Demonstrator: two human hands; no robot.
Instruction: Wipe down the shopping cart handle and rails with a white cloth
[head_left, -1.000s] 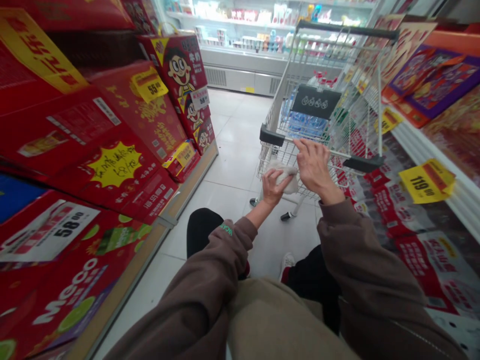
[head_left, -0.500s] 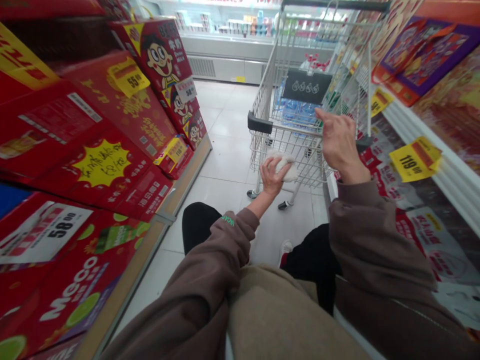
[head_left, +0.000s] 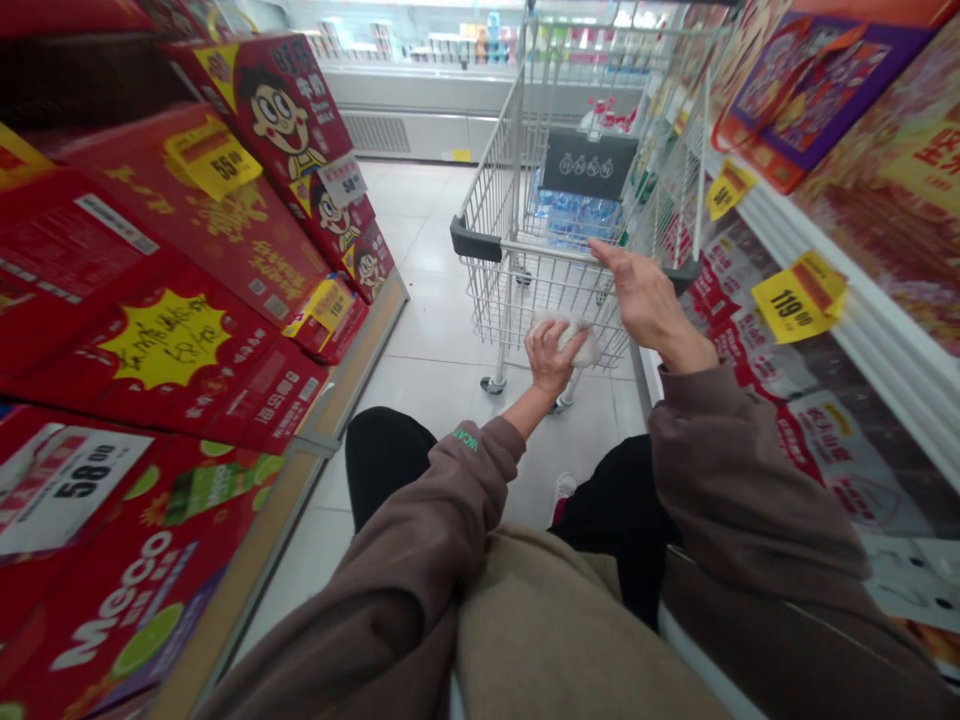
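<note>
A wire shopping cart (head_left: 551, 290) stands in front of me, with a dark plate (head_left: 589, 168) on its upper part and black corner bumpers on its near rail. My left hand (head_left: 550, 355) has its fingers wrapped round a crumpled white cloth (head_left: 581, 340), low against the cart's near wire end. Over the right part of the near rail is my right hand (head_left: 645, 300), fingers stretched out and nothing held. Whether it touches the rail I cannot tell.
Stacked red cartons (head_left: 187, 330) with price tags line the left side. Shelves with packaged goods (head_left: 847, 430) and a yellow price tag (head_left: 799, 300) run along the right. Blue bottles (head_left: 581, 218) show through the cart's wires. A chilled display case (head_left: 420, 90) stands beyond.
My right hand has straightened its fingers, which were curled at the rail. The view has swung slightly right, so the cart sits further left. My left hand keeps the cloth, now further right along the cart.
</note>
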